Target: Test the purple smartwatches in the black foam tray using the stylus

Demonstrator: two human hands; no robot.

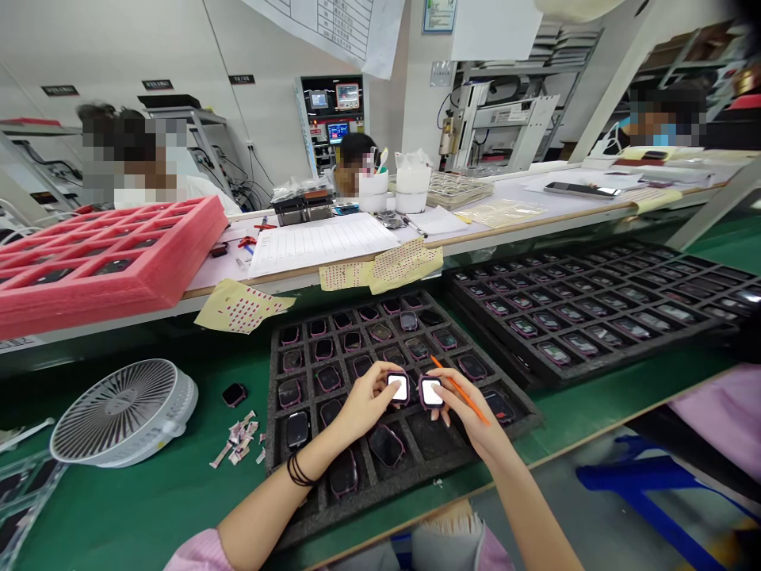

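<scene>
Head view. Your left hand [367, 398] is nearly closed, thumb and fingers around the case of the left watch [397, 388], with a fingertip against its white, lit screen. Your right hand [471, 403] is likewise nearly closed, gripping the right watch [431, 392], a finger laid on its lit face. An orange stick [461, 390] lies slantwise across the right hand; whether the fingers clamp it or it only rests there cannot be told. The two watches are side by side above the black foam tray [272, 404], faces up towards you, with hardly any gap between them.

More watches sit in the tray's compartments. The tray rests on the green table [172, 511]; to its left are a loose dark watch [235, 395], a heap of small scraps [239, 440] and a white fan [124, 412]. Another foam tray [512, 339], also loaded, stands to the right.

Handling, by judgement: each watch should be light and rigid, with a smooth face that is liable to slip and to take scratches or smears. Grip the case by opposite side edges and keep pressure off the glass. Mind the stick's tip near the right watch, and keep the two cases from knocking. The foam should be soft and forgiving beneath them.
</scene>
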